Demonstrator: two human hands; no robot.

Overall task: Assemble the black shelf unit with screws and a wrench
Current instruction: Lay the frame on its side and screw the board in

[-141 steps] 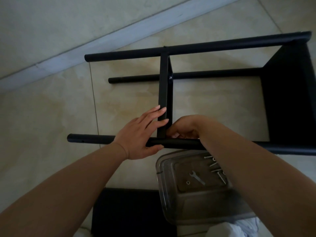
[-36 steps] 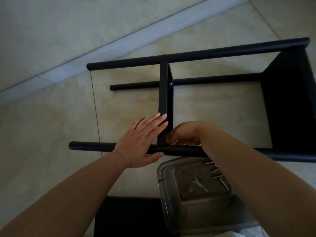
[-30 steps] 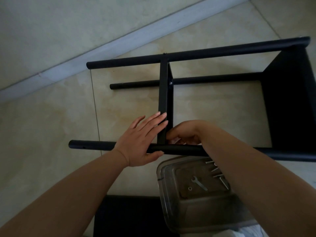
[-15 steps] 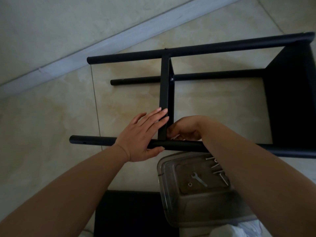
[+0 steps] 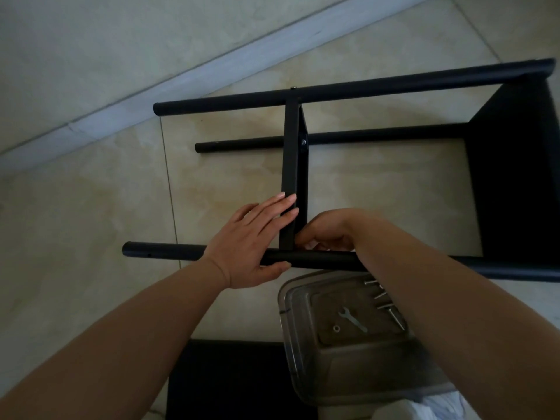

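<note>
A clear plastic container (image 5: 342, 353) stands on the floor (image 5: 75, 207) at 5 o'clock. In it lie one small wrench (image 5: 353, 320), one small ring-shaped piece (image 5: 336, 328) just beside it, and some screws (image 5: 391, 307); I count about five, but the right forearm covers part of them.

The black shelf unit (image 5: 363, 140) lies on its side on the floor, from the centre toward 3 o'clock. Its long axis runs left to right, and the free ends of the poles point to 9 o'clock. Three poles are visible. One shelf panel (image 5: 292, 165) stands between them at the centre, seen edge-on, and a second panel (image 5: 515, 177) is at 3 o'clock. A third black panel (image 5: 230, 380) lies flat at 6 o'clock.

The left hand (image 5: 251, 247) presses with straight fingers on the middle panel, the thumb under the near pole (image 5: 169, 253). The right hand (image 5: 330, 231) has curled fingers at the joint of panel and pole; what they grasp I cannot tell.
</note>
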